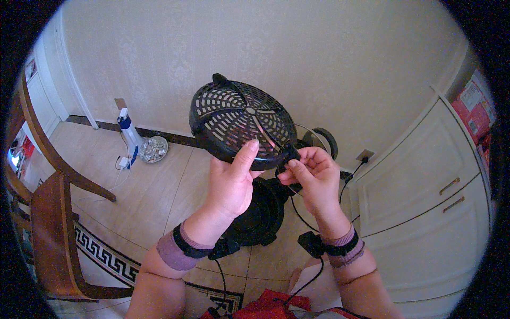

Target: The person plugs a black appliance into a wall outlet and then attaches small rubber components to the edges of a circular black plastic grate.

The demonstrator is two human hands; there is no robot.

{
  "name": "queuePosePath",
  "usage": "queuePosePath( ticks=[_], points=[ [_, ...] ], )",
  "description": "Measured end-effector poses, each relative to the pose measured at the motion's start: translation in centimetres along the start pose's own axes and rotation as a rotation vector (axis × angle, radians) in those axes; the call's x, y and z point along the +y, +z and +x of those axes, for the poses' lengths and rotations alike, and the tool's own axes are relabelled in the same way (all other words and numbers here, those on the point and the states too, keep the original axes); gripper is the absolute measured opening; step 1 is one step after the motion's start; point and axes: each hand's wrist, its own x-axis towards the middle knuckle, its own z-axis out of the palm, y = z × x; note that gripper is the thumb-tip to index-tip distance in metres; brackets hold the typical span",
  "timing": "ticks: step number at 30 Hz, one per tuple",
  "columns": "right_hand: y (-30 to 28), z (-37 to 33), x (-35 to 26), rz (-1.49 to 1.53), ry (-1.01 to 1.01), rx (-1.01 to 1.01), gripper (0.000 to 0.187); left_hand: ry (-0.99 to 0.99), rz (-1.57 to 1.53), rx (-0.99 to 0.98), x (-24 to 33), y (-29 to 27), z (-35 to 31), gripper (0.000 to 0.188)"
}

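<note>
A round black plastic grille (226, 109) with curved slots and a rim is held up in front of me, tilted. My left hand (231, 183) grips its near edge, thumb on the slotted face and fingers underneath. With thumb and fingers pinched together, my right hand (317, 178) holds a small black tab (291, 154) at the grille's right rim. Below, partly hidden by my left hand, a round black base (257, 215) stands on the floor. Behind the right hand is another rounded black part (325, 141), mostly covered.
A wooden chair (53, 234) stands at the left. By the patterned wall are a white and blue upright device (129, 133) and a plate of small shiny items (154, 150). White cabinets (419, 175) line the right. A black cord (300, 215) runs nearby to a wall socket (365, 155).
</note>
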Motion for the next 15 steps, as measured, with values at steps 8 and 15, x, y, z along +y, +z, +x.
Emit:
queuePosePath(
  ticks=[8, 15],
  points=[
    [0.3, -0.25, -0.19, -0.072, -0.047, -0.002, 0.009, 0.002, -0.008, -0.022, -0.01, -0.21, -0.03, 0.027],
    [0.46, -0.61, 0.1, -0.259, -0.197, 0.021, 0.007, -0.091, -0.073, -0.016, 0.11, -0.09, -0.13, 0.028]
  ],
)
